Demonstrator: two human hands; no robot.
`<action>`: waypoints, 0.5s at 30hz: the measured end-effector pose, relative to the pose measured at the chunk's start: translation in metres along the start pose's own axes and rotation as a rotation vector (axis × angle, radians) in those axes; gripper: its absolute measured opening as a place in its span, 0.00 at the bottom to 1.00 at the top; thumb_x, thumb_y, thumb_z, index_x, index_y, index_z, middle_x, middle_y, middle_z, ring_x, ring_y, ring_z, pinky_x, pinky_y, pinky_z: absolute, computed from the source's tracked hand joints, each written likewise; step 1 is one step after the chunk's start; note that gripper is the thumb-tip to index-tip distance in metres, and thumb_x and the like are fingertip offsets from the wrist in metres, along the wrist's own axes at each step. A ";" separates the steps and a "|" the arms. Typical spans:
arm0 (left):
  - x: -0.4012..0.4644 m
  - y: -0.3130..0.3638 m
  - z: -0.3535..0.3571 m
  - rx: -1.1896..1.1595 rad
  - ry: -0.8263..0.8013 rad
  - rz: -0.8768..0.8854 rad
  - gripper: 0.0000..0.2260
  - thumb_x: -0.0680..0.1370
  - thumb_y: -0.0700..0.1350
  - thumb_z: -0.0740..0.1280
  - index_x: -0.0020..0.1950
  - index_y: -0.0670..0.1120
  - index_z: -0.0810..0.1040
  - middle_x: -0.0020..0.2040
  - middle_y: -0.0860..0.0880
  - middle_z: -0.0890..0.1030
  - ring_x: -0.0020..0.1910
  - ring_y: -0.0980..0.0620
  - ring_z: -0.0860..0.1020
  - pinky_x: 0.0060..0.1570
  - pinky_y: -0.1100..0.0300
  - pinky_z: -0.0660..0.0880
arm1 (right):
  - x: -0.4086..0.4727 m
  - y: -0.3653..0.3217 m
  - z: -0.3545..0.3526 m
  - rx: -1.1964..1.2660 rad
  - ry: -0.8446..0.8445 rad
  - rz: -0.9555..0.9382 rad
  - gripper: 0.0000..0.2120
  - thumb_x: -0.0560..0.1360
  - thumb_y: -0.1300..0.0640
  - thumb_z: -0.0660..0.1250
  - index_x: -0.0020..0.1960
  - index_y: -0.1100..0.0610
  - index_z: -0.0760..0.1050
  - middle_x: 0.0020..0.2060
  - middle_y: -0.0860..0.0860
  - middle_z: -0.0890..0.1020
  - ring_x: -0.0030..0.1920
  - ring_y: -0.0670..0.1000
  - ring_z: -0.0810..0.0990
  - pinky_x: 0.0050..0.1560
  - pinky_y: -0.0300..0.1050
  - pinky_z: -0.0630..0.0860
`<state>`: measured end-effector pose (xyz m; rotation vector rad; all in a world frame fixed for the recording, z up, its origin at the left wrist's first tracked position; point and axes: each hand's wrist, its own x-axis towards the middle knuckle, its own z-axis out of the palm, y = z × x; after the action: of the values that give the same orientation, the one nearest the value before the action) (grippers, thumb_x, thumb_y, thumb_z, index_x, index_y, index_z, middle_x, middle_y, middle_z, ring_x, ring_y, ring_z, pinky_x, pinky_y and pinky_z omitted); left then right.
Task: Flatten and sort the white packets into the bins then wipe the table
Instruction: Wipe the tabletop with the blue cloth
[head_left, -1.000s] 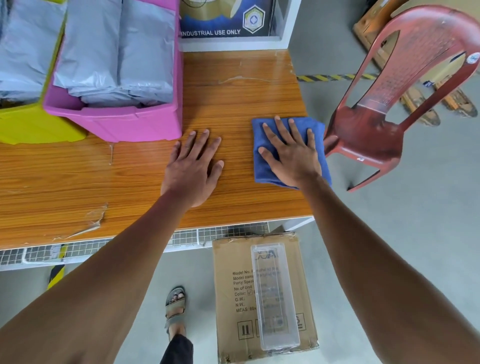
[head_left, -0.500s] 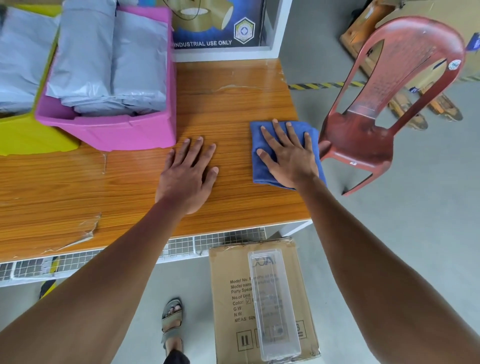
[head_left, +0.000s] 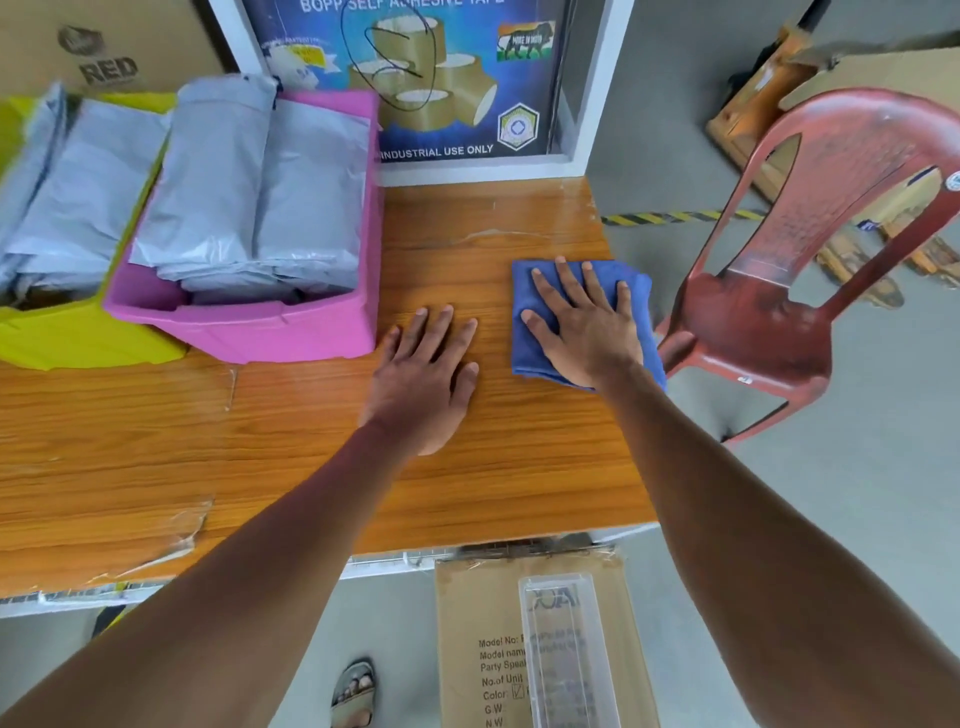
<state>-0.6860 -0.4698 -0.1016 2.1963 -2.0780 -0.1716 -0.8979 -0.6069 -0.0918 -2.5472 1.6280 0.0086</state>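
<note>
Grey-white plastic mailer packets (head_left: 260, 192) stacked flat in the pink plastic bin (head_left: 270, 327); more of them (head_left: 67, 197) in the yellow-green plastic bin (head_left: 78, 343) just left of it, bins touching. Folded blue cloth (head_left: 524, 332) lies flat on the wood-grain table (head_left: 311, 467) near its right edge.

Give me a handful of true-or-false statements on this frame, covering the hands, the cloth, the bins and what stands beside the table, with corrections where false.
1. The right hand lies flat on the blue cloth. True.
2. The left hand grips a white packet. False: it rests flat on the bare wooden table, holding nothing.
3. The pink bin holds white packets. True.
4. The blue cloth is inside the yellow bin. False: it lies on the table near its right edge.
5. A red plastic chair stands to the right of the table. True.
</note>
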 end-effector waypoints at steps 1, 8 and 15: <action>0.010 -0.001 0.000 -0.005 0.003 -0.001 0.28 0.86 0.62 0.41 0.86 0.60 0.45 0.87 0.54 0.45 0.85 0.51 0.41 0.83 0.45 0.44 | 0.021 -0.001 -0.002 -0.003 -0.008 -0.006 0.33 0.81 0.30 0.38 0.84 0.39 0.42 0.84 0.43 0.43 0.84 0.53 0.43 0.80 0.70 0.43; 0.074 -0.002 0.001 -0.024 0.008 -0.070 0.27 0.86 0.62 0.43 0.86 0.61 0.47 0.87 0.55 0.45 0.85 0.49 0.43 0.83 0.44 0.44 | -0.015 -0.008 0.008 0.032 0.143 -0.013 0.30 0.84 0.33 0.44 0.83 0.43 0.58 0.84 0.51 0.56 0.83 0.55 0.54 0.81 0.66 0.52; 0.088 -0.002 -0.002 -0.038 0.000 -0.063 0.27 0.86 0.62 0.43 0.86 0.61 0.45 0.87 0.54 0.44 0.85 0.49 0.42 0.83 0.43 0.44 | 0.037 0.007 -0.002 0.031 0.103 0.052 0.30 0.84 0.35 0.43 0.83 0.42 0.56 0.84 0.50 0.56 0.83 0.55 0.54 0.81 0.65 0.50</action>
<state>-0.6791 -0.5579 -0.1007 2.2414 -1.9896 -0.2142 -0.8884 -0.6437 -0.0935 -2.5205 1.7163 -0.1435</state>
